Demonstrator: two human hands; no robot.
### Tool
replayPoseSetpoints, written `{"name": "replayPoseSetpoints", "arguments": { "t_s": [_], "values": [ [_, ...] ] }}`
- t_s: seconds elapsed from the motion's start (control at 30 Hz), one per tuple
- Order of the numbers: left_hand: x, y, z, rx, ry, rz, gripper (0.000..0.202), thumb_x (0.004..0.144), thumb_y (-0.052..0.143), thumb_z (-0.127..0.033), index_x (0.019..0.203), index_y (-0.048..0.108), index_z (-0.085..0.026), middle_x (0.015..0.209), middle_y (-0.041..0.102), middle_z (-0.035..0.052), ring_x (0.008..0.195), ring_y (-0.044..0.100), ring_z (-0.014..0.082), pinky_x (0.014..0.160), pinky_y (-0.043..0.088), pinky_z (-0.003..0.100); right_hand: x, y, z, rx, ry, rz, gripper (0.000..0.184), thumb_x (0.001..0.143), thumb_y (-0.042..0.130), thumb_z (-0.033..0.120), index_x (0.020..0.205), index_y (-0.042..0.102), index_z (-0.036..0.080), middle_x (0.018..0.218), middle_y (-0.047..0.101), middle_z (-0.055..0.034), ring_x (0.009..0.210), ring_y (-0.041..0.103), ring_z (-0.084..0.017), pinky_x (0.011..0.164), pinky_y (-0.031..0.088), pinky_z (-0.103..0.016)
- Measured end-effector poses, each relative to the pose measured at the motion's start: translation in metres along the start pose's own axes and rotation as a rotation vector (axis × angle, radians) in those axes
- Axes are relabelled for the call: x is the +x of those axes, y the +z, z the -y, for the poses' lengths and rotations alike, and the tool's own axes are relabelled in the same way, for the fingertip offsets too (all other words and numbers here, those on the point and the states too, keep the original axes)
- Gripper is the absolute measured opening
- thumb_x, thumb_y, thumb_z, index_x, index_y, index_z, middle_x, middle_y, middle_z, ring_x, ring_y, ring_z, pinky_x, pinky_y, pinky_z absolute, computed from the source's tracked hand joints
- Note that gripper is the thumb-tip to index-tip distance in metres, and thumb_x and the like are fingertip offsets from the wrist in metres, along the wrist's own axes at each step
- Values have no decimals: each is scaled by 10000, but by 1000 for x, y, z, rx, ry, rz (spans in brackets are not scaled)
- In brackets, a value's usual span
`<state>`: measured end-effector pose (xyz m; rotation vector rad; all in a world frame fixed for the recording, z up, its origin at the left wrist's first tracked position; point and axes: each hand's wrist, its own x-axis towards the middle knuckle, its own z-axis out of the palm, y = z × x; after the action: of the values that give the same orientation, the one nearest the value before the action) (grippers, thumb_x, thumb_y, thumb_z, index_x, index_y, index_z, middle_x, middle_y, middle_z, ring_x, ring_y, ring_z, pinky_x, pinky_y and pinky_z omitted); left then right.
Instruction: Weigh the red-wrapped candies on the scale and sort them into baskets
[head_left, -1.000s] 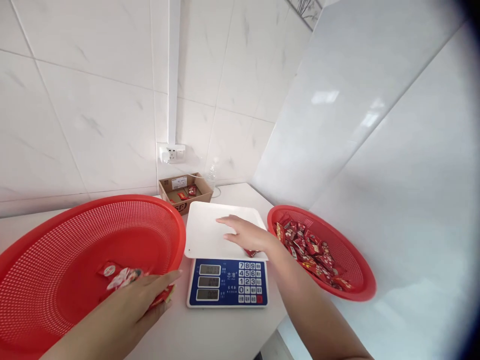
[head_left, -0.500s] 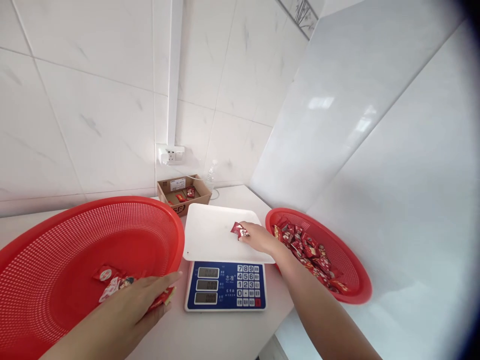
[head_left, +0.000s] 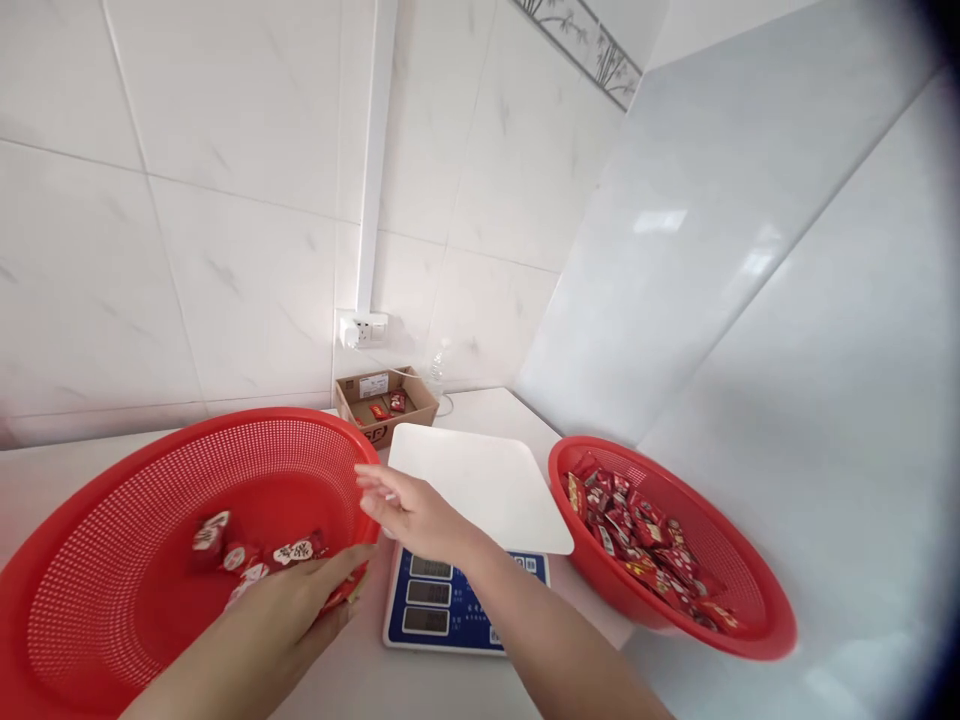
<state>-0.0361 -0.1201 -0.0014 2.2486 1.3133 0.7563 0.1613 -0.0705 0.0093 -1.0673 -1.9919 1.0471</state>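
Observation:
My left hand [head_left: 304, 605] is over the near right side of the large red basket [head_left: 247, 425], its fingers closed around red and yellow snack packets [head_left: 346, 588] that show only at the edge of the palm. Beneath it, several small red packets [head_left: 296, 552] lie on the basket floor, partly hidden by the hand. Another red packet [head_left: 210, 535] there looks slightly blurred. My right hand [head_left: 412, 510] is at the basket's right rim, fingers apart, nothing visible in them. Its forearm crosses the blue digital scale [head_left: 427, 620], covering most of the keypad. The white scale pan [head_left: 480, 470] is bare.
To the right stands a second red basket [head_left: 757, 600] with many red packets [head_left: 645, 540]. Behind the scale are a small cardboard box [head_left: 397, 425] holding a few packets and a clear plastic bottle [head_left: 439, 365]. A wall socket [head_left: 364, 330] sits above the white table [head_left: 345, 680].
My right hand has moved left from the scale pan to the left basket's rim and let go of its red packet. More packets show in that basket. The view has shifted slightly.

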Motion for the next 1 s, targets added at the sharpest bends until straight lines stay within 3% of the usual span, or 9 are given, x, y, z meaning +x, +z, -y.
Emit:
{"name": "replayPoseSetpoints", "arguments": {
  "t_s": [0.13,0.23,0.3,0.4,0.53,0.67,0.8,1.0],
  "values": [
    [9,5,-8,-87,-136,27,311,840,420,-319,1108,577,-298,873,753,27,801,714,232,652,520,278,-36,6,7,154,-9,33,452,865,535,478,1257,557,254,1171,623,-62,946,613,-174,811,482,-300],
    [11,19,-15,-141,-202,37,347,807,467,-296,1150,507,-261,843,743,20,782,709,220,661,513,276,-53,12,12,88,-12,-65,219,819,616,364,978,673,224,913,652,-22,797,590,-143,737,466,-259],
    [11,28,-19,-194,-193,66,468,771,523,-285,1233,449,-260,898,739,13,809,702,205,701,514,276,-58,11,8,59,32,-127,129,828,585,315,781,643,209,744,613,6,698,553,-125,665,448,-240],
    [10,32,-19,-273,-168,11,529,782,530,-325,1294,402,-272,971,723,5,846,689,182,746,515,268,-57,-5,-9,129,131,-235,227,827,549,383,687,553,204,619,546,27,577,512,-111,563,422,-232],
    [11,24,-14,-231,-115,-86,376,849,461,-363,1217,477,-290,865,711,-32,803,681,154,731,511,235,-49,-43,-35,168,279,-479,288,780,548,476,707,548,197,542,534,30,506,506,-120,538,432,-254],
    [8,17,-13,-153,-62,-83,300,867,468,-376,1152,542,-320,834,704,-53,775,673,141,703,505,207,-42,-72,-51,86,307,-652,255,767,546,439,729,574,188,581,566,9,554,551,-141,565,464,-274],
    [5,15,-14,-95,-72,-71,287,877,456,-393,1129,577,-329,829,711,-42,759,674,151,671,511,217,-38,-79,-60,-47,218,-776,203,777,544,397,795,592,201,812,658,-43,683,610,-173,664,521,-330],
    [5,12,-12,-77,-59,-71,293,859,460,-393,1100,618,-343,806,717,-39,733,674,154,666,518,217,-38,-63,-69,-503,162,-526,181,830,512,225,866,690,224,992,658,-67,942,608,-202,870,476,-359]
  ]
}}
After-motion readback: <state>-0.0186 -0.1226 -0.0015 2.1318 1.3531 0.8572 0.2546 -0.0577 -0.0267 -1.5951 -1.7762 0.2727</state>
